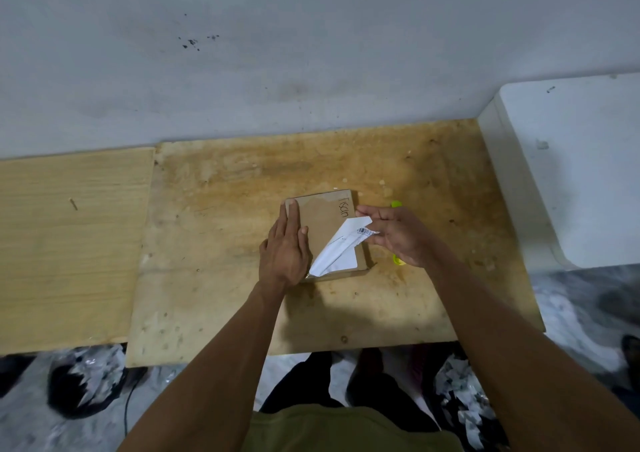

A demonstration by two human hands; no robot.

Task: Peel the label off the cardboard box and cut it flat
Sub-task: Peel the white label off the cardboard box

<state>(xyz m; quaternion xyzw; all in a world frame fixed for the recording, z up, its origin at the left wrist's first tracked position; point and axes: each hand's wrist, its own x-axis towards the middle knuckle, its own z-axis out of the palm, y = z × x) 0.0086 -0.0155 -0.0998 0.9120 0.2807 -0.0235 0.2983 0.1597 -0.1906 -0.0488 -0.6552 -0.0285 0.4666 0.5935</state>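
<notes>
Left hand (284,248) lies open, flat on the cardboard box (325,223); right hand (398,235) pinches the half-lifted label (341,247). Bare worktop (225,243) surrounds them.

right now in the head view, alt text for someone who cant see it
A person's right hand peels a white label up off a flat cardboard box while the left hand presses the box down on a worn plywood table. A yellow-green tool lies mostly hidden behind the right hand.
</notes>
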